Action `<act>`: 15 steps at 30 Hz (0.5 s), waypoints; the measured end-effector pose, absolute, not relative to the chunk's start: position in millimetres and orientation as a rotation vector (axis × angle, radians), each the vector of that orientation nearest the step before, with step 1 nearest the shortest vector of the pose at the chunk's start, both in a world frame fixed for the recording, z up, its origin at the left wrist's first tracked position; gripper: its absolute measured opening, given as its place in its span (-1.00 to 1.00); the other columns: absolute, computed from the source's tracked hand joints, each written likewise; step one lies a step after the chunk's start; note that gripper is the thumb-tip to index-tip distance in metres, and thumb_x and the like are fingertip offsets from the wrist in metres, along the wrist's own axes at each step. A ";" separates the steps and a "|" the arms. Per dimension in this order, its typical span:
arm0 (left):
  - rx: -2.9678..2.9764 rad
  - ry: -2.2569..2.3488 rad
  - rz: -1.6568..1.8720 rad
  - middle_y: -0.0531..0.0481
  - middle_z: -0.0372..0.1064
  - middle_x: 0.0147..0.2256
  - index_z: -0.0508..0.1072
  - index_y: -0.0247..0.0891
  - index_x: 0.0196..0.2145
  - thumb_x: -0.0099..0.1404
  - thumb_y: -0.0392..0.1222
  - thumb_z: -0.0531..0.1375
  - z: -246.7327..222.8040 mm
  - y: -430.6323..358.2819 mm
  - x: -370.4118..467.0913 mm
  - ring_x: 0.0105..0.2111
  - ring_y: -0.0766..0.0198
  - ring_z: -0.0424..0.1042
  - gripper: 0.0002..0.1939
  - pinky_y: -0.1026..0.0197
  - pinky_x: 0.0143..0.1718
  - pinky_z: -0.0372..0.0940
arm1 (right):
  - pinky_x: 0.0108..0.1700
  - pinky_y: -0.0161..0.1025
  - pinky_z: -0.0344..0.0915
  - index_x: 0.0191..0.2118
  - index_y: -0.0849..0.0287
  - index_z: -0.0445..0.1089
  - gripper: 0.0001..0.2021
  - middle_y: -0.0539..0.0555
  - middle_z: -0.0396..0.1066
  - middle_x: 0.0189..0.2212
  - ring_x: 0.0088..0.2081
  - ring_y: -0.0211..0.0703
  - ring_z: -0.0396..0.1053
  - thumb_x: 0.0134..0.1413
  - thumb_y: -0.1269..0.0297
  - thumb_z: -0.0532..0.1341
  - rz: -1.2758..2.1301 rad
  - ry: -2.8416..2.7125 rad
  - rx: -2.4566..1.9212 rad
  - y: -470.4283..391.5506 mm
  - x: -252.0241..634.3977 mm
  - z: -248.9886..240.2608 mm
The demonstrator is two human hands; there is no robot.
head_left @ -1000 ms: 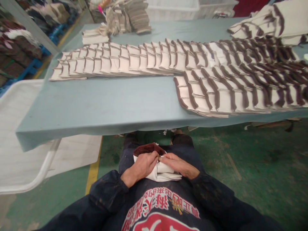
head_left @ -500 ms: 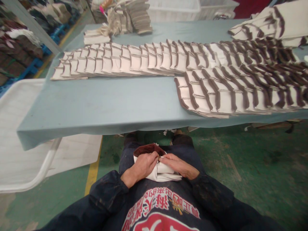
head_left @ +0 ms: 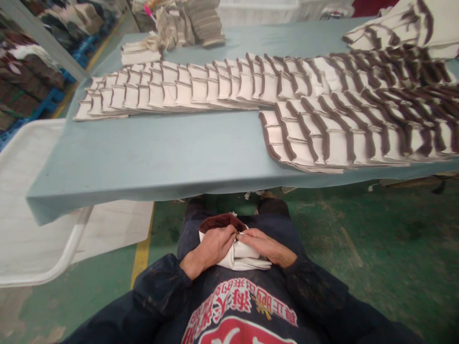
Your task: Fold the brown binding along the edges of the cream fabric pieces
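Observation:
On my lap lies a white cloth piece with a brown edge (head_left: 244,262), folded and bunched up. My left hand (head_left: 214,244) grips it from the left, fingers closed at its upper middle. From the right, my right hand (head_left: 266,245) pinches the same cloth, its fingertips almost meeting those of my left hand. The brown part of the cloth opens beyond the left knuckles, away from my body. What lies right under the fingertips is too small to make out.
Before me stands a table with a pale blue cover (head_left: 161,157). Overlapping rows of white cloth pieces with brown edges (head_left: 337,145) lie across it. Greyish cloth bundles (head_left: 204,24) are stacked at the back. A white cart (head_left: 32,191) stands at the left, beside stacked pallets (head_left: 36,105).
The view has shifted slightly, so the table and rows sit a little differently. Both hands and the cloth stay in the same place.

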State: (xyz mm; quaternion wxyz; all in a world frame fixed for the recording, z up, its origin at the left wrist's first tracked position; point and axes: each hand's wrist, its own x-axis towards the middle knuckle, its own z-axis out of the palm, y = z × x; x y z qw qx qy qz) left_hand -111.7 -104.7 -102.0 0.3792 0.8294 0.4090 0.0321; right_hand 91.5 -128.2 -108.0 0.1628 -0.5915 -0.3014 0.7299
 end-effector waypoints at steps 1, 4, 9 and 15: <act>2.118 1.041 0.085 -0.11 0.57 -0.24 0.37 -0.22 -0.11 0.56 -0.20 -0.03 -101.6 -104.4 -111.6 -0.21 0.09 0.60 -0.80 0.16 -0.15 0.40 | -0.30 -0.26 0.26 -0.33 0.17 0.52 -0.67 0.02 0.49 -0.40 -0.32 -0.13 0.36 0.02 -0.02 0.42 2.084 -0.857 -1.682 -128.5 91.6 -108.7; 2.115 1.032 0.089 -0.10 0.57 -0.25 0.38 -0.22 -0.11 0.56 -0.20 -0.03 -101.4 -103.2 -111.1 -0.22 0.10 0.60 -0.80 0.17 -0.15 0.41 | -0.31 -0.27 0.24 -0.33 0.18 0.52 -0.68 0.02 0.49 -0.40 -0.32 -0.14 0.35 0.04 -0.01 0.41 2.089 -0.847 -1.670 -129.1 91.6 -110.3; 2.125 1.022 0.094 -0.12 0.57 -0.23 0.40 -0.23 -0.10 0.56 -0.18 -0.02 -103.9 -99.1 -110.8 -0.20 0.08 0.59 -0.79 0.14 -0.13 0.41 | -0.31 -0.27 0.26 -0.34 0.18 0.52 -0.71 0.03 0.49 -0.40 -0.33 -0.14 0.36 0.07 0.03 0.39 2.095 -0.833 -1.653 -128.2 91.6 -109.6; 2.135 1.001 0.116 -0.13 0.56 -0.22 0.41 -0.24 -0.11 0.56 -0.18 -0.01 -105.5 -96.7 -111.2 -0.20 0.08 0.58 -0.79 0.12 -0.13 0.40 | -0.30 -0.27 0.26 -0.31 0.19 0.52 -0.71 0.03 0.50 -0.39 -0.32 -0.14 0.37 0.08 0.03 0.39 2.100 -0.820 -1.636 -127.6 93.1 -106.5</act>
